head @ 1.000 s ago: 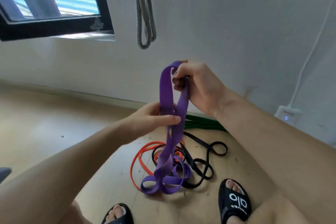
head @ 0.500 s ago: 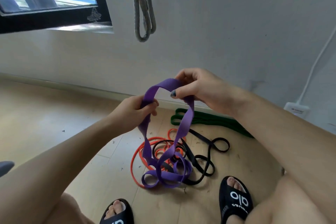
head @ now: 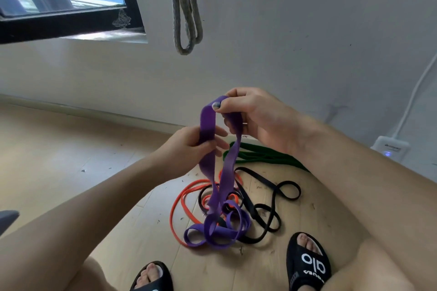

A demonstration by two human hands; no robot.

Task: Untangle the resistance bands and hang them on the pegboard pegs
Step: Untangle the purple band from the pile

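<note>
Two hands are up in front of me in the head view, both on the one purple band [head: 208,130]. My right hand [head: 257,118] is the higher one, wrist bent and palm turned toward the left, its thumb and curled fingers [head: 218,105] pinching the top bend of the loop. My left hand [head: 194,144] sits just below and to the left, forearm reaching in from the lower left, fingers wrapped round the left strand with the thumb laid across the front. From those grips the purple band hangs as two strands down to the floor [head: 71,160], where its lower part lies coiled in several loops. I count four bands on the floor in all: the purple coil, one orange band [head: 176,205] tangled with it, one black band [head: 274,198] threading through the same heap and spreading right, and one green band [head: 262,156] lying apart near the wall. One grey band [head: 186,12] hangs doubled against the wall [head: 307,30] above; what holds it is out of frame. Two black sandals [head: 307,262] show at the bottom edge.
</note>
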